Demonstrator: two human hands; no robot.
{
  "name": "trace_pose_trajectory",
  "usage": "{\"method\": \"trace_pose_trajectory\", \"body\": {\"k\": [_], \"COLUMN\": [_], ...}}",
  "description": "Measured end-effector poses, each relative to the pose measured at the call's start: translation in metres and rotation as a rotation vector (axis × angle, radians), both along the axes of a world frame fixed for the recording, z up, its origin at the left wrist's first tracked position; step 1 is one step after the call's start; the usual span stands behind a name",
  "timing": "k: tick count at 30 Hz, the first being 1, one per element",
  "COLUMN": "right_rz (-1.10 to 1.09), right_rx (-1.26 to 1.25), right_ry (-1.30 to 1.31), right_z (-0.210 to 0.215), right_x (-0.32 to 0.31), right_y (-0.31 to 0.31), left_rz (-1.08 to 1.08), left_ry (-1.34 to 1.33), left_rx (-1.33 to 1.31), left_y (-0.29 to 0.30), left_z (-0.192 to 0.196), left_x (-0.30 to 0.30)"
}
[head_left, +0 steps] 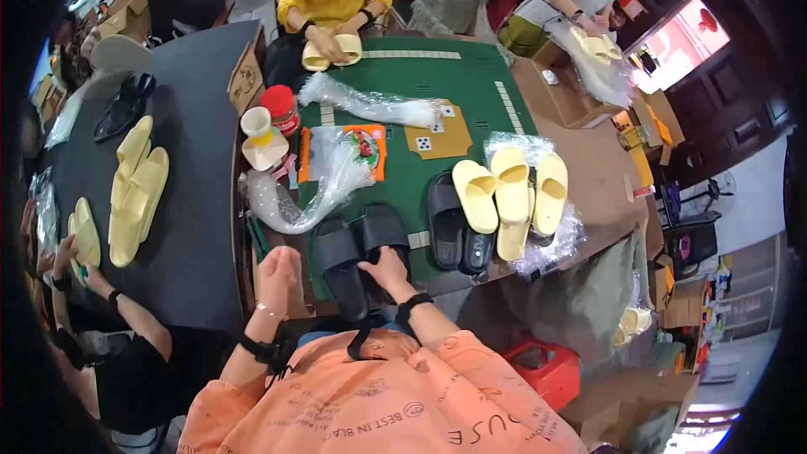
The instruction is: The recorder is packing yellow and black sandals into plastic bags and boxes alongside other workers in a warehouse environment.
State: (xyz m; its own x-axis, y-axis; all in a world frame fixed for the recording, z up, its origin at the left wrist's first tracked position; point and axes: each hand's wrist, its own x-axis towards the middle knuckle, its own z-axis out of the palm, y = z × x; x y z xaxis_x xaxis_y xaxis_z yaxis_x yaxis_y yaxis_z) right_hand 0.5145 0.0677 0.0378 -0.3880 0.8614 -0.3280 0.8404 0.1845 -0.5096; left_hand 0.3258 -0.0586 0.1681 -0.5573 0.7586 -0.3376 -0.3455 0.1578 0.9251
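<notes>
In front of me at the table's near edge lies a pair of black slide slippers, the left slipper [340,254] beside the right slipper [384,227]. My right hand [387,271] grips the right slipper around its footbed, the fingers partly hidden by it. Just left of the pair is my left hand [278,273], raised with its fingers curled together; whatever may be inside is hidden. Another black slipper [444,202] rests to the right, next to a group of pale yellow slippers [510,193]. Clear plastic sleeves [324,193] lie beyond my pair.
The green table mat [395,84] carries a tan card piece [450,134], an orange packet [376,170], a red-lidded jar [282,109] and a cup [257,124]. Co-workers handle yellow slippers across and at left. A red stool [546,374] stands to my right.
</notes>
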Motion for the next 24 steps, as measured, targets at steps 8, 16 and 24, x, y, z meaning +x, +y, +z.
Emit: {"method": "trace_pose_trajectory", "body": {"k": [8, 16, 24], "right_rz": [0.146, 0.005, -0.462], "right_rx": [0.077, 0.663, 0.849], "right_ry": [-0.060, 0.185, -0.125], "right_z": [0.001, 0.077, 0.158], "right_x": [-0.016, 0.030, 0.173], "right_y": [-0.014, 0.034, 0.192], "left_rz": [0.043, 0.059, 0.193], "left_ry": [-0.152, 0.106, -0.062], "left_rx": [-0.032, -0.057, 0.025], "left_y": [-0.021, 0.000, 0.005], "left_z": [-0.018, -0.004, -0.003], "left_x": [0.013, 0.009, 0.002]}}
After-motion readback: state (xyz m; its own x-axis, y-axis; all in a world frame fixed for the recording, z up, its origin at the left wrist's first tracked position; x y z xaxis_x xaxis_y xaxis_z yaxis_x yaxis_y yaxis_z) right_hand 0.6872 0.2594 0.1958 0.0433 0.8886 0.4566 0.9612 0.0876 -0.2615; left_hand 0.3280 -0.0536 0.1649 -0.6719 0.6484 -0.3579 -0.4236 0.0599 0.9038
